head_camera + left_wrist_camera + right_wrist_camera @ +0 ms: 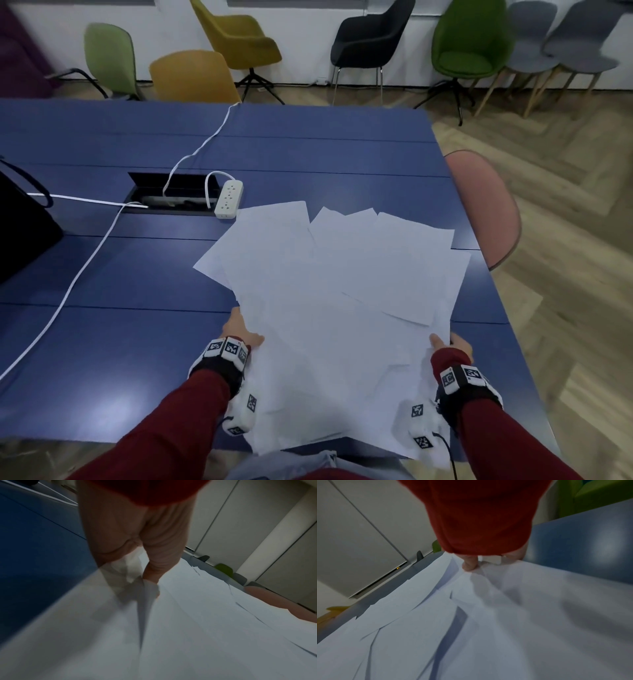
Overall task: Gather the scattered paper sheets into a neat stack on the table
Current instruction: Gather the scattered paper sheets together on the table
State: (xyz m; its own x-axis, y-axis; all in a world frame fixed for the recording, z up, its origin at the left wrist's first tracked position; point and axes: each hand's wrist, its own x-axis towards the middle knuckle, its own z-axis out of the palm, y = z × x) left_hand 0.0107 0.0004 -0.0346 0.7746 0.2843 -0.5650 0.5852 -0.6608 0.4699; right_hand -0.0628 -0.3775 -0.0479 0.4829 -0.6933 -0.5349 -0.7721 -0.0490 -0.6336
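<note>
The paper sheets point(335, 291) lie fanned and overlapping on the near right part of the blue table point(120, 342); the left hand point(239, 330) pinches their left edge; the right hand point(455, 346) pinches the right edge; a white power strip point(229, 198) sits just beyond the sheets' far left corner.
</note>
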